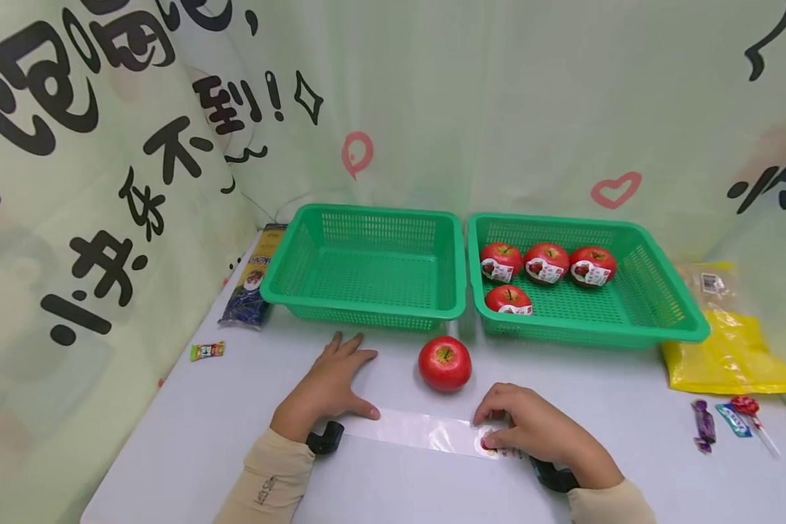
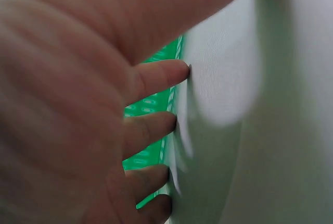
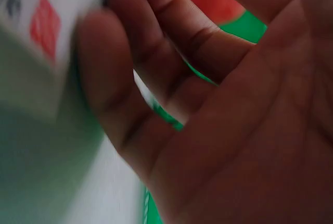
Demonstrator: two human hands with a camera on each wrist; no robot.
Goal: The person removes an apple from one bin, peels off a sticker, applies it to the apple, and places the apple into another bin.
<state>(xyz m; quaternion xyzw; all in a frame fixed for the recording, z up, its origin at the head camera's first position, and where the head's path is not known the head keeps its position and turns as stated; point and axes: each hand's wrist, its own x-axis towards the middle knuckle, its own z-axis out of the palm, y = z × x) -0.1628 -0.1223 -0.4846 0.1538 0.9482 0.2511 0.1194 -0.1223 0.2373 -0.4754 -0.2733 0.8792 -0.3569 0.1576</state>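
A long, glossy, translucent strip (image 1: 426,431) lies across the white table, with red and dark print at its right end. My left hand (image 1: 327,384) is spread on the table, its thumb touching the strip's left end. Thumb and fingers of my right hand (image 1: 530,422) pinch the strip's printed end. In the right wrist view, part of the print (image 3: 46,28) shows beside the curled fingers. Just beyond the strip, between both hands, sits a red apple (image 1: 445,364) with no label on its visible side.
Two green baskets stand behind: the left basket (image 1: 363,314) holds nothing, while the right basket (image 1: 589,333) holds several labelled apples (image 1: 546,263). At right are a yellow bag (image 1: 727,356), wrapped sweets (image 1: 704,426) and a lollipop (image 1: 745,406). A blue packet (image 1: 247,287) and small wrapper (image 1: 207,351) lie left.
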